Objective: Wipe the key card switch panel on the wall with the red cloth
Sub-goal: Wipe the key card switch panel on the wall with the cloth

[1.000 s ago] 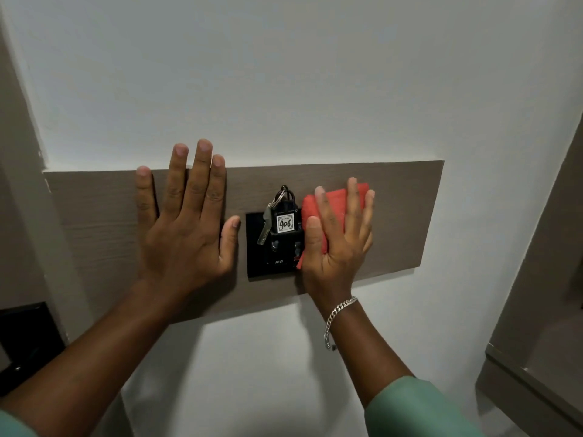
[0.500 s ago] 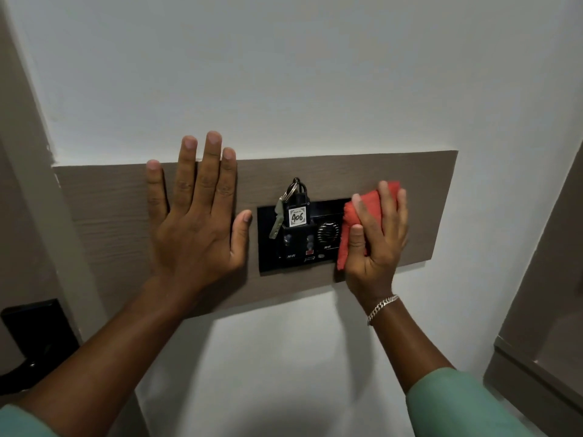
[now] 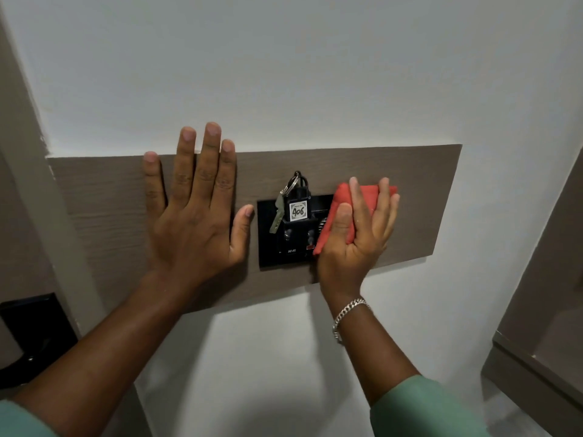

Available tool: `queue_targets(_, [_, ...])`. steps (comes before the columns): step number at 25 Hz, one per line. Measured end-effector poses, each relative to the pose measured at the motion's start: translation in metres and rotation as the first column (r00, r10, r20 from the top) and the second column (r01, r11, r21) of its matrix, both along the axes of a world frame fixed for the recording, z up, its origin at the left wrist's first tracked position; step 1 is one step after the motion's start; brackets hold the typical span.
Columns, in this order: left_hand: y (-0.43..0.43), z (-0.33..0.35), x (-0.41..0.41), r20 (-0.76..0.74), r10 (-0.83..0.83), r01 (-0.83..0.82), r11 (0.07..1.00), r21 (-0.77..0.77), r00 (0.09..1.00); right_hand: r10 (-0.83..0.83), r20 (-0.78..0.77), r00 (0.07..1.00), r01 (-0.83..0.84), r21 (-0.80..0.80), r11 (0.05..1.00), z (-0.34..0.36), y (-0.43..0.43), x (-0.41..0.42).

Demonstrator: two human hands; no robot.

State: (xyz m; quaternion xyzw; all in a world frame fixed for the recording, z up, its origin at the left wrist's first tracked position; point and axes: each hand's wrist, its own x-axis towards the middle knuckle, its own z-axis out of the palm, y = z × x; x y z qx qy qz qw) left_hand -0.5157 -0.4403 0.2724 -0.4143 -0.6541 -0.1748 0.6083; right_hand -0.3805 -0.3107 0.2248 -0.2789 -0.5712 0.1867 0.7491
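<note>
**Red cloth pressed on the switch panel's right end**

From the head camera: the right hand [image 3: 353,238] presses the folded red cloth [image 3: 342,216] flat against the right end of the black key card switch panel [image 3: 268,247], fingers spread over it and thumb clamping its left edge. The panel sits mid-way along the wooden wall board [image 3: 426,200]. A key tag marked 406 [image 3: 298,211] and a key [image 3: 277,216] hang at the panel's top. The left hand [image 3: 195,216] lies flat and splayed on the board just left of the panel, holding nothing.

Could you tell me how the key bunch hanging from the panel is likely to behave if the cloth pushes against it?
The key bunch hangs loose on a ring, so it would likely swing aside. Its tag looks light and may flip.
</note>
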Motion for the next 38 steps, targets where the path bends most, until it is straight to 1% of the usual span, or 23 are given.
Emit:
queue_targets(1, [0.0, -0.001, 0.0, 0.004, -0.005, 0.005, 1.0, 0.004, 1.0, -0.02, 0.006, 1.0, 0.02, -0.012, 1.0, 0.005, -0.006, -0.005])
queue_targets(4, [0.0, 0.0, 0.0, 0.008, -0.012, 0.012, 1.0, 0.001, 1.0, -0.128, 0.208, 0.97, 0.072, 0.256, 0.964, -0.015, 0.0, 0.005])
queue_targets(5, [0.0, 0.0, -0.001, 0.008, -0.01, 0.01, 1.0, 0.0, 1.0, -0.139, 0.241, 0.961, 0.063, 0.297, 0.953, -0.022, 0.005, 0.011])
queue_targets(6, [0.0, 0.0, 0.0, 0.008, -0.008, 0.008, 1.0, 0.003, 1.0, -0.126, 0.229, 0.965, 0.063, 0.264, 0.963, -0.023, 0.009, 0.013])
queue_targets(9, [0.0, -0.001, 0.0, 0.006, -0.003, 0.003, 1.0, 0.003, 1.0, -0.082, 0.083, 0.993, 0.086, -0.036, 0.996, -0.001, 0.003, -0.003])
queue_targets(10, [0.001, -0.001, 0.0, 0.007, -0.002, 0.002, 1.0, 0.004, 1.0, -0.111, 0.095, 0.989, 0.114, -0.026, 0.993, 0.003, 0.0, -0.006])
queue_targets(13, [0.001, -0.001, -0.001, 0.012, 0.0, 0.0, 1.0, 0.004, 1.0, -0.22, 0.274, 0.936, 0.131, 0.31, 0.942, -0.024, 0.011, 0.006])
queue_targets(14, [0.0, -0.001, 0.0, 0.01, 0.003, -0.003, 1.0, 0.004, 1.0, -0.225, 0.287, 0.931, 0.123, 0.333, 0.935, -0.029, 0.016, 0.011])
queue_targets(18, [0.0, 0.0, -0.001, 0.001, 0.004, -0.004, 1.0, 0.004, 1.0, -0.154, 0.094, 0.984, 0.155, -0.002, 0.988, -0.008, 0.015, -0.006])
queue_targets(19, [0.0, -0.001, -0.001, 0.001, 0.005, -0.005, 1.0, 0.006, 1.0, -0.188, 0.09, 0.978, 0.186, 0.036, 0.982, -0.01, 0.015, -0.008])
queue_targets(21, [0.001, -0.001, -0.001, -0.005, 0.006, -0.005, 1.0, 0.009, 1.0, -0.245, 0.164, 0.955, 0.202, 0.242, 0.949, -0.028, 0.022, -0.001])
queue_targets(22, [0.001, -0.001, -0.001, -0.006, 0.003, -0.003, 1.0, 0.006, 1.0, -0.252, 0.181, 0.951, 0.199, 0.268, 0.943, -0.035, 0.026, 0.005])
queue_targets(23, [0.0, 0.0, 0.0, -0.004, -0.003, 0.003, 1.0, 0.003, 1.0, -0.251, 0.156, 0.955, 0.214, 0.221, 0.951, -0.038, 0.028, 0.006])
queue_targets(25, [-0.001, -0.001, 0.0, 0.001, -0.01, 0.01, 1.0, 0.001, 1.0, -0.24, 0.043, 0.97, 0.239, 0.012, 0.971, -0.028, 0.023, -0.004])
queue_targets(26, [-0.001, -0.001, -0.001, 0.0, -0.007, 0.007, 1.0, 0.003, 1.0, -0.223, 0.018, 0.975, 0.224, -0.023, 0.974, -0.02, 0.019, -0.01])
queue_targets(27, [0.0, -0.002, -0.001, -0.003, 0.0, 0.0, 1.0, 0.005, 1.0, -0.225, 0.035, 0.974, 0.224, 0.036, 0.974, -0.017, 0.019, -0.014])
queue_targets(28, [0.0, -0.002, -0.001, -0.008, 0.007, -0.007, 1.0, 0.005, 1.0, -0.252, 0.09, 0.964, 0.233, 0.184, 0.955, -0.019, 0.023, -0.012])
queue_targets(30, [0.001, 0.0, -0.002, -0.012, 0.013, -0.013, 1.0, 0.001, 1.0, -0.359, 0.223, 0.906, 0.203, 0.514, 0.833, -0.031, 0.044, 0.008])
queue_targets(31, [0.001, 0.0, -0.001, -0.01, 0.01, -0.011, 1.0, -0.004, 1.0, -0.391, 0.261, 0.882, 0.17, 0.599, 0.783, -0.034, 0.055, 0.019])
queue_targets(33, [0.0, 0.0, -0.001, -0.008, 0.013, -0.013, 1.0, -0.005, 1.0, -0.383, 0.257, 0.887, 0.181, 0.571, 0.801, -0.03, 0.063, 0.024])
queue_targets(35, [0.001, -0.001, -0.002, -0.011, 0.024, -0.024, 1.0, -0.004, 1.0, -0.329, 0.156, 0.931, 0.254, 0.369, 0.894, -0.016, 0.049, 0.007])
queue_targets(36, [0.001, -0.001, -0.002, -0.015, 0.029, -0.029, 1.0, -0.004, 0.999, -0.312, 0.126, 0.942, 0.256, 0.337, 0.906, -0.008, 0.042, 0.0])
queue_targets(38, [0.002, -0.001, -0.003, -0.026, 0.034, -0.034, 0.999, -0.008, 0.999, -0.306, 0.168, 0.937, 0.184, 0.509, 0.841, -0.002, 0.042, -0.001])
